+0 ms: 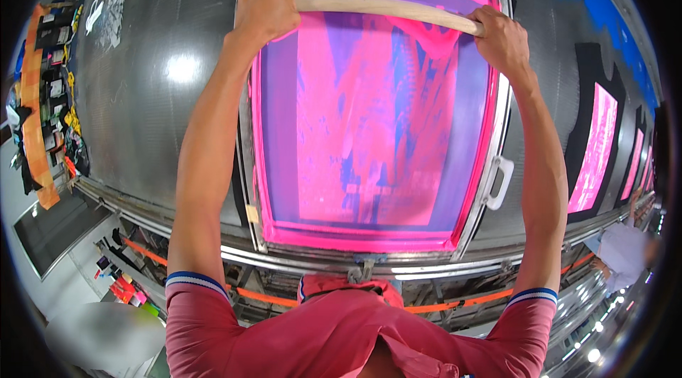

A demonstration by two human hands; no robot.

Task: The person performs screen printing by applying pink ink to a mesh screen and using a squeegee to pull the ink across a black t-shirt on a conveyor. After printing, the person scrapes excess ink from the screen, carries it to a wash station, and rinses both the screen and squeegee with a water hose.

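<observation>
Pink ink coats the metal-framed printing screen [376, 129] lying below both hands; left hand [264, 10] and right hand [501, 35] each close tightly around an end of the long wooden squeegee handle [387, 6] at the screen's far edge

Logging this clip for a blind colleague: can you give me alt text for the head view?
Both hands, left hand and right hand, grip a wooden squeegee at the far end of a metal-framed printing screen smeared with pink ink, lying on a long grey table. More pink prints lie further right.
</observation>
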